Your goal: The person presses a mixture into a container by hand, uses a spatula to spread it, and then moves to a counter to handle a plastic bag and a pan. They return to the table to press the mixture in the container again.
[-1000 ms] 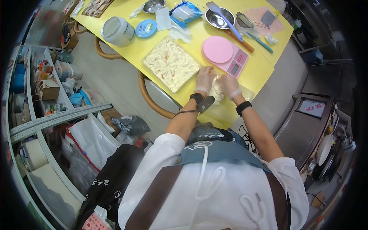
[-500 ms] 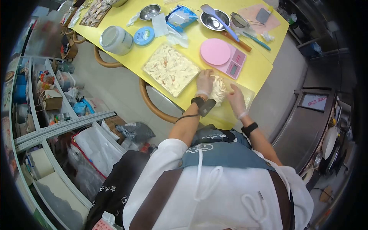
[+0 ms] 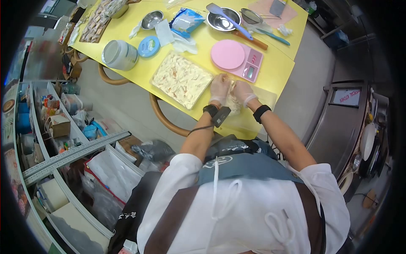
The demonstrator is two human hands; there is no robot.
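Note:
In clear gloves, my two hands are close together at the table's front edge. My left hand (image 3: 219, 88) has its fingers curled at the upper left of a creamy white, stringy lump (image 3: 232, 102) that looks like soft nougat. On the lump's right side, my right hand (image 3: 244, 92) is closed with its fingertips bent inward. Both hands cover much of the lump, which lies on a translucent sheet or mat (image 3: 265, 98). Just left of my left hand sits a shallow clear tray (image 3: 189, 106) filled with similar white mix showing orange-brown bits.
Beyond my hands are a pink scale (image 3: 228, 54), a metal bowl (image 3: 218, 21) with a purple spatula (image 3: 230, 20) across it, and a blue packet (image 3: 186, 22). Toward the left stand a big white tub (image 3: 120, 55) and its blue lid (image 3: 149, 46). A chair (image 3: 157, 111) is tucked under the table.
My right hand has moved left, closing in on the lump and my left hand. The lump is now more covered. The whole view has shifted slightly.

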